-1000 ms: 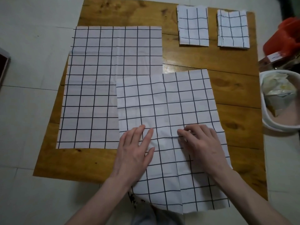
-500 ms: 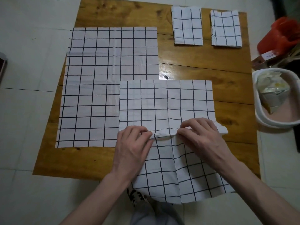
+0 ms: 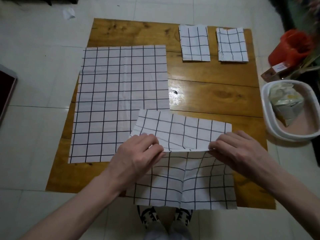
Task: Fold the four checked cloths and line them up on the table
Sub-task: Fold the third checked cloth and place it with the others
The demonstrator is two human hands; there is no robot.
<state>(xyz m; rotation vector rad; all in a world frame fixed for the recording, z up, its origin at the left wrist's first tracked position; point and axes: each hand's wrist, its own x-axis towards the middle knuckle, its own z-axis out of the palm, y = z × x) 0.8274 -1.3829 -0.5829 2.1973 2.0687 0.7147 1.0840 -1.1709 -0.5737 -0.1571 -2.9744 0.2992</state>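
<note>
A white cloth with black checks [image 3: 183, 134] lies at the near edge of the wooden table [image 3: 216, 94], creased across its middle. My left hand [image 3: 138, 153] and my right hand [image 3: 232, 149] each pinch that crease at one end and lift it; the far half slopes up from the table and the near half hangs over the front edge. An unfolded checked cloth [image 3: 119, 101] lies flat on the left part of the table. Two folded checked cloths [image 3: 194, 43] [image 3: 232, 45] sit side by side at the far right.
A white tub [image 3: 270, 129] holding crumpled packaging stands on the floor right of the table. A red bucket [image 3: 290, 47] and a small box are behind it. My feet show under the table's near edge. White floor tiles surround the table.
My hands went from resting flat on the cloth to pinching a crease across it. They have moved apart along the crease and raised it, drawing the far edge toward me.
</note>
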